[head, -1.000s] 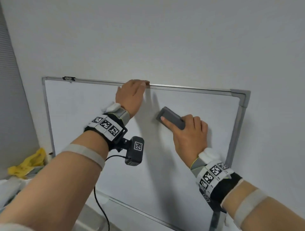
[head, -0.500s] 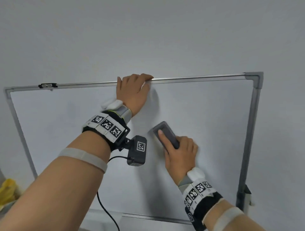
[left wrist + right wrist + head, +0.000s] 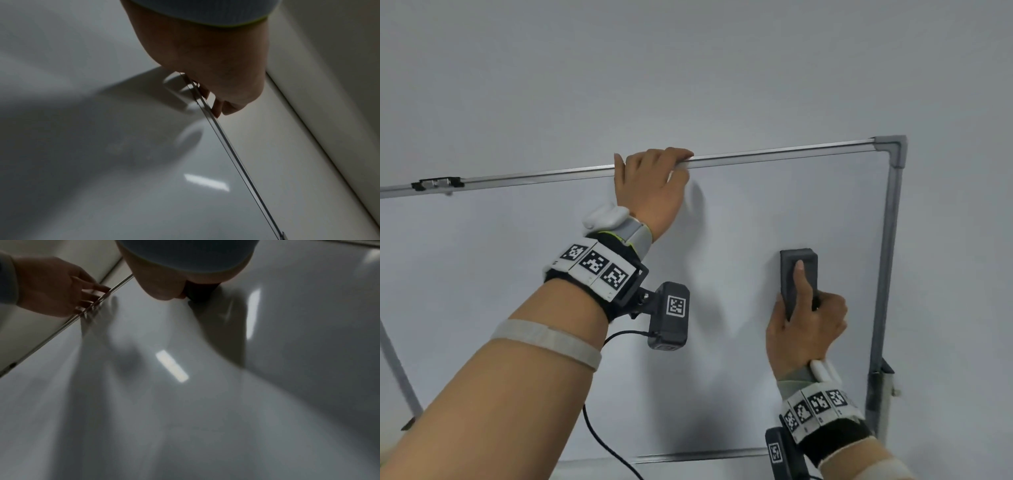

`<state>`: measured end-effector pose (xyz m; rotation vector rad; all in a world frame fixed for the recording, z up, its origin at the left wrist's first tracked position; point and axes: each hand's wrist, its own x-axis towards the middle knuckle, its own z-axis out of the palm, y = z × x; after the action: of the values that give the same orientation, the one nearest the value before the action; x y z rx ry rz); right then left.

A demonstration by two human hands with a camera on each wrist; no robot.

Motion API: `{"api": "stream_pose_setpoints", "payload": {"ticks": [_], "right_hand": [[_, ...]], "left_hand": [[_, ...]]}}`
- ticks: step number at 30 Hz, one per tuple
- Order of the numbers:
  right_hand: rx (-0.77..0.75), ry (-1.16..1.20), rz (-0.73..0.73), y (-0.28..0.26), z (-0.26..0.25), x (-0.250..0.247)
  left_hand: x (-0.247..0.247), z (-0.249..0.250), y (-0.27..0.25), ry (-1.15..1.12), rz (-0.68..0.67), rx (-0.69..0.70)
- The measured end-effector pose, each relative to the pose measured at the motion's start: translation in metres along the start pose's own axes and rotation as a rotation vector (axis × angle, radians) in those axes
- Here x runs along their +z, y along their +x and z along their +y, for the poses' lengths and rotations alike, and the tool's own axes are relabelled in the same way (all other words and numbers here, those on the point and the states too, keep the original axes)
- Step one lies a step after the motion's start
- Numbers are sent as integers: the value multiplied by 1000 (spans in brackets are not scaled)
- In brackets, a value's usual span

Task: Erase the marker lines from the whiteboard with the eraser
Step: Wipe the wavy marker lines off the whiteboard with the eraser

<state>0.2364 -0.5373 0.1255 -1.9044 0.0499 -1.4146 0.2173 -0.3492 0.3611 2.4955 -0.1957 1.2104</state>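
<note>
Both hands up; eraser (image 3: 799, 274) now upright, further right than before

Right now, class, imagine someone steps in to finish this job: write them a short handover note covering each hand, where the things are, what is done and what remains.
Left hand: fingers hooked over the whiteboard's top frame, steadying it.
Right hand: grips the dark eraser, index finger laid along its back, pressing it upright against the whiteboard near the right edge.
Done: no marker lines show on the visible board surface.
Left: check the parts hidden by the arms or out of view, wipe any traces, then put the eraser away.
</note>
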Motion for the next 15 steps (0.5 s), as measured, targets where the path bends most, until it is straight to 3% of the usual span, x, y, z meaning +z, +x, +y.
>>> {"api": "stream_pose_setpoints", "payload": {"ticks": [2, 6, 8, 10, 13, 15], "right_hand": [[-85, 21, -46, -7, -20, 12], [-591, -7, -361, -40, -66, 33], [-638, 60, -477, -44, -77, 39], [-661, 68, -498, -37, -75, 38], [-694, -4, -375, -12, -47, 21], [-563, -11, -250, 8, -27, 7]], "left_hand": [[-1, -6, 3, -10, 8, -9], [-2, -11, 4, -13, 4, -7], [-2, -10, 2, -4, 2, 7], [-4, -10, 2, -6, -8, 12], [-5, -9, 2, -23, -15, 2], [-3, -7, 1, -37, -4, -9]]}}
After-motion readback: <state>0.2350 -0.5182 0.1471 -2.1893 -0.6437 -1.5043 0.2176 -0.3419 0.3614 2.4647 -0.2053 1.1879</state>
